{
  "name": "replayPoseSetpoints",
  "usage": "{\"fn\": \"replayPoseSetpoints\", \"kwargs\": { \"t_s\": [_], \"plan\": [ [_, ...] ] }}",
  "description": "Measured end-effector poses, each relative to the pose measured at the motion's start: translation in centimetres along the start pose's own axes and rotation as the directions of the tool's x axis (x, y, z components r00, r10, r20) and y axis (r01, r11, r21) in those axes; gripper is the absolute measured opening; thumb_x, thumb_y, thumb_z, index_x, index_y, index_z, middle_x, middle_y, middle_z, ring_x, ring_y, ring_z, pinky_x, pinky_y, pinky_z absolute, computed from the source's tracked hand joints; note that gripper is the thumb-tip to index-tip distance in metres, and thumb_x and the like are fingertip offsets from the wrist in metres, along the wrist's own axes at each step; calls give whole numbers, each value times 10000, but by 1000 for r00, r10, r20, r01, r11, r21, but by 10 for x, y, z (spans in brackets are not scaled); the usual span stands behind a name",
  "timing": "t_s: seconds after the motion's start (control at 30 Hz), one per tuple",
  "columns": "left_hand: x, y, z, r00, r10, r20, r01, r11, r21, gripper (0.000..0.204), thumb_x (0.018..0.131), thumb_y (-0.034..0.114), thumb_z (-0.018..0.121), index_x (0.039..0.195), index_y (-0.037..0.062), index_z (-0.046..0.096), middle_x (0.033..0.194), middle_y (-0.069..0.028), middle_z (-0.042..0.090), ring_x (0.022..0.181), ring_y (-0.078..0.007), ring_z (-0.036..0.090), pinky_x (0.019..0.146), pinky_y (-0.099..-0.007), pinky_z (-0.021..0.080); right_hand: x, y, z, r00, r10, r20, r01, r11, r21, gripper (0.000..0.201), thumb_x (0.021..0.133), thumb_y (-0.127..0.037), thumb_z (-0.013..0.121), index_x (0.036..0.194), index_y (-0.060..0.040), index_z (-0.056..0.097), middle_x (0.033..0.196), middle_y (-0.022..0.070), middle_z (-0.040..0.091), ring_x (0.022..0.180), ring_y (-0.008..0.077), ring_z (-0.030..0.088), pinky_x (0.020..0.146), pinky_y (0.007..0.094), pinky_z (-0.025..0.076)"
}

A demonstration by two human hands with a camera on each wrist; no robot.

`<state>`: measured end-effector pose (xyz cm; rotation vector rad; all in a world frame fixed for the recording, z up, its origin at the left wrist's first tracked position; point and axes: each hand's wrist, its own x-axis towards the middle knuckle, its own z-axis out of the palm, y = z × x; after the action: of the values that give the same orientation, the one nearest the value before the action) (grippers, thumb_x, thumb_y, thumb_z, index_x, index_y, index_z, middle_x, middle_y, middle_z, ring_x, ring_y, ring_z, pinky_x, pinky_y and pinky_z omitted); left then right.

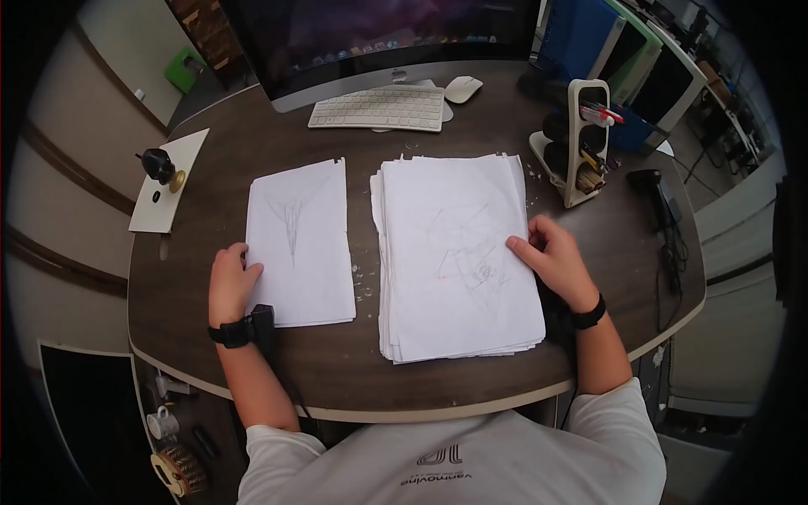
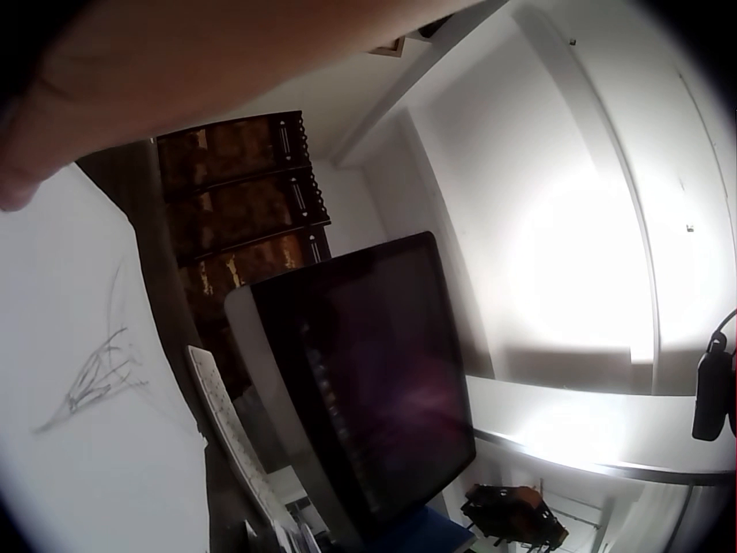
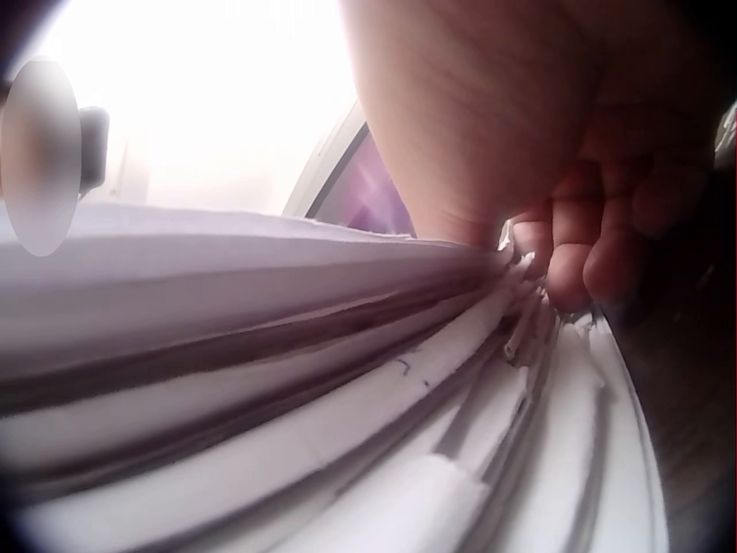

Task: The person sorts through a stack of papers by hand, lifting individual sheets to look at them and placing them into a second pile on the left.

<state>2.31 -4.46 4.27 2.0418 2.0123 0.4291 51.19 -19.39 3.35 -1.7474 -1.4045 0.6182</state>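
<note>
Two piles of white paper lie side by side on the dark table. The thin left pile (image 1: 307, 227) has a pencil sketch on top, which also shows on the paper (image 2: 92, 461) in the left wrist view. At its left edge rests my left hand (image 1: 231, 282), fingers loosely bent, thumb on the sheet. The thicker right pile (image 1: 454, 227) carries faint line drawings. My right hand (image 1: 557, 261) grips its right edge, thumb on top. In the right wrist view, the right hand's curled fingers (image 3: 582, 248) touch the side of the layered sheets (image 3: 288, 461).
Behind the papers are a keyboard (image 1: 379, 109), a mouse (image 1: 463, 89) and a monitor (image 1: 387, 42). A pen holder (image 1: 581, 147) stands at the back right, near a black corded device (image 1: 652, 189). A white board (image 1: 185, 172) with a small dark object lies far left.
</note>
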Motion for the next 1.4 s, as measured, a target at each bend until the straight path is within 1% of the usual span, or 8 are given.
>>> {"fn": "replayPoseSetpoints", "kwargs": {
  "t_s": [0.37, 0.5, 0.57, 0.67, 0.8, 0.97, 1.13, 1.4],
  "plan": [
    [34, -72, 34, 992, 86, -92, -88, 996, -18, 419, 846, 41, 683, 1248, -62, 627, 1020, -194, 579, 914, -331, 588, 868, -423, 490, -3, 3, -11, 998, 7, -54, -2, 995, 103, 310, 865, -246, 797, 969, 16, 669, 738, 73, 648, 671, 143, 610, 628, 318, 506],
    [27, -30, 24, 993, 19, -118, -18, 1000, 4, 352, 911, 110, 708, 1213, -59, 643, 944, -156, 578, 846, -291, 565, 820, -409, 488, -1, 6, -11, 997, 10, -72, 1, 989, 150, 279, 872, -231, 791, 936, 10, 667, 742, 58, 646, 671, 126, 597, 627, 301, 498],
    [21, -11, 22, 927, 163, -337, -207, 973, -101, 272, 969, 121, 673, 1176, -55, 655, 931, -126, 593, 819, -240, 561, 771, -372, 485, -2, 2, -14, 997, -6, -78, 20, 985, 174, 254, 887, -225, 779, 884, 5, 672, 744, 55, 655, 667, 126, 593, 621, 308, 495],
    [0, 48, 16, 876, 277, -395, -401, 874, -276, 203, 1001, 101, 636, 1137, -47, 664, 939, -107, 620, 811, -193, 572, 736, -330, 476, -1, 4, -15, 998, 13, -65, -1, 982, 187, 259, 899, -230, 763, 872, 12, 675, 719, 80, 648, 657, 143, 595, 615, 325, 493],
    [-41, 111, 11, 837, 514, -187, -547, 771, -328, 152, 945, 18, 653, 1087, -9, 699, 886, -90, 612, 732, -182, 579, 617, -309, 449, -1, 9, -14, 994, -61, -90, 67, 995, 69, 273, 913, -240, 733, 901, 26, 673, 671, 128, 605, 633, 175, 590, 606, 348, 489],
    [-52, 123, 18, 781, 624, 31, -563, 725, -397, 341, 882, 145, 781, 1209, 68, 717, 928, -110, 646, 738, -248, 612, 669, -345, 523, -7, -3, -12, 994, 17, -106, -9, 997, 78, 298, 917, -129, 756, 1158, -7, 631, 746, -26, 536, 678, 69, 497, 581, 258, 431],
    [-46, 107, 35, 661, 747, -74, -710, 590, -386, 278, 895, 200, 787, 1149, 92, 753, 954, -68, 664, 782, -223, 663, 689, -323, 551, 1, 7, -7, 989, 23, -143, 32, 927, 373, 85, 1012, -80, 644, 1078, -29, 626, 820, -85, 568, 717, -8, 460, 642, 171, 361],
    [-53, 113, 34, 710, 691, -136, -651, 570, -502, 175, 913, 175, 771, 1053, 70, 777, 862, -43, 679, 712, -180, 640, 648, -300, 530, -1, 2, -18, 964, 50, -261, 96, 851, 516, 110, 1038, -126, 615, 1097, -33, 608, 972, -30, 598, 867, 26, 503, 804, 182, 408]
  ]
}}
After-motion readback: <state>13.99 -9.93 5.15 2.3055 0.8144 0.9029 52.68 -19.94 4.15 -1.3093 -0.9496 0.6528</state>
